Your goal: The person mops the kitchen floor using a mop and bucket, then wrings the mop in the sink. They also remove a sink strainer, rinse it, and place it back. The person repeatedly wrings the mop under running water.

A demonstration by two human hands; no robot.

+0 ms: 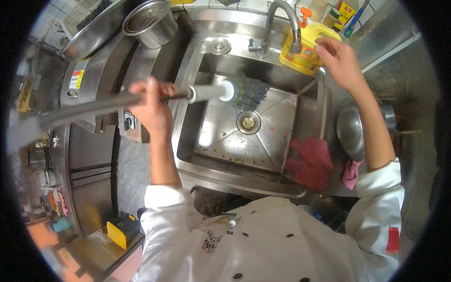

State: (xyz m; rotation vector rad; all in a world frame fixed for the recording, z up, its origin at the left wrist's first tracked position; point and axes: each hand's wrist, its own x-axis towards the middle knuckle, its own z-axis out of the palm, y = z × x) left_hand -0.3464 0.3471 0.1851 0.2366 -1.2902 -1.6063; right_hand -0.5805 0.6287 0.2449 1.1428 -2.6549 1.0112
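Observation:
My left hand (153,107) grips the grey pole of a mop (202,92), whose dark grey and green fibre head (250,92) hangs over the stainless steel sink (225,141). My right hand (334,58), its fingers apart, is at the handle side of a yellow detergent jug (299,58) with an orange pump top; whether it touches the jug cannot be told. The curved faucet (273,21) stands beside the jug. Food scraps lie on the sink floor and in the drain (248,122). A red cloth (312,162) hangs over the sink's right front edge.
A lidded steel pot (158,30) and a large steel basin (93,38) stand at the upper left. A drain strainer (219,46) sits on the sink's back ledge. Metal bowls (350,130) and a pink cloth (352,172) are at the right. Bottles stand behind the jug.

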